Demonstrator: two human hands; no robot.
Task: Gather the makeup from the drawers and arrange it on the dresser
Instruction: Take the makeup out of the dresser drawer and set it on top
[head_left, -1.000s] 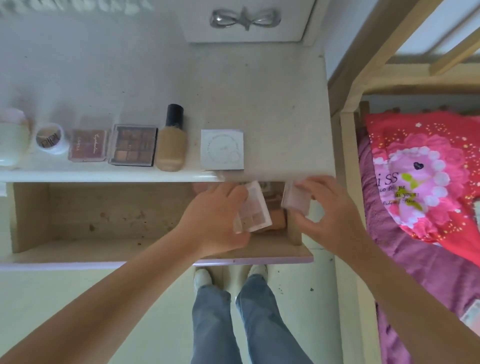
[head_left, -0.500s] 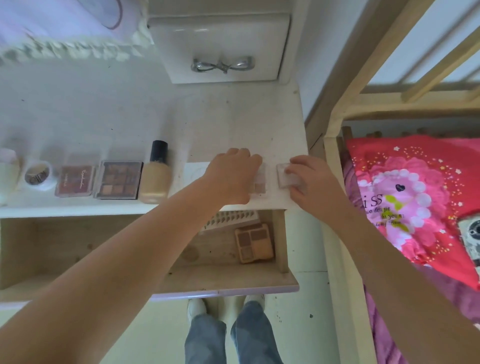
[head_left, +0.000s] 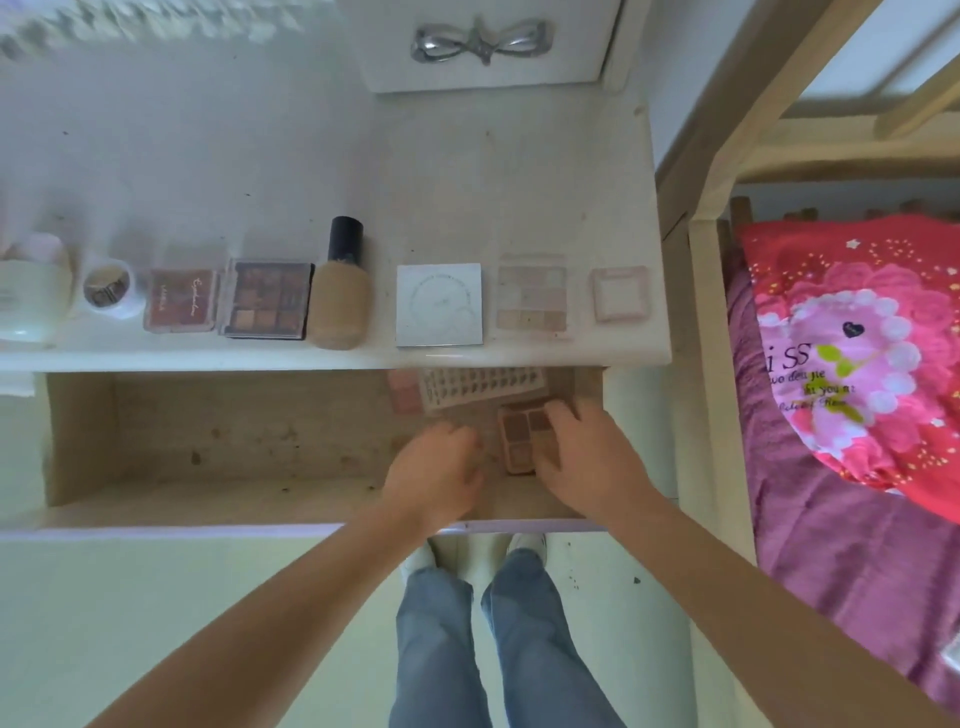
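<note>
Makeup lies in a row along the dresser top (head_left: 519, 182): a blush palette (head_left: 182, 301), a dark eyeshadow palette (head_left: 267, 300), a foundation bottle (head_left: 340, 291), a white square compact (head_left: 440, 304), a pale palette (head_left: 532, 299) and a small pink compact (head_left: 619, 293). Below, the open drawer (head_left: 208, 441) holds a small brown palette (head_left: 519, 431), a sheet of nail tips (head_left: 483, 387) and a pink item (head_left: 402, 387). My right hand (head_left: 582, 457) grips the brown palette's right side. To its left is my left hand (head_left: 436, 467), fingers curled under, nothing seen in it.
A cream jar (head_left: 26, 296) and a small white pot (head_left: 109, 291) stand at the row's left end. A small upper drawer with a silver bow handle (head_left: 480, 39) sits at the dresser's back. A wooden bed frame (head_left: 706, 312) with red bedding (head_left: 857, 338) is right of the dresser.
Both hands let go of the pale palette and the pink compact on the dresser top. They moved down into the drawer, where my right hand took hold of the brown palette.
</note>
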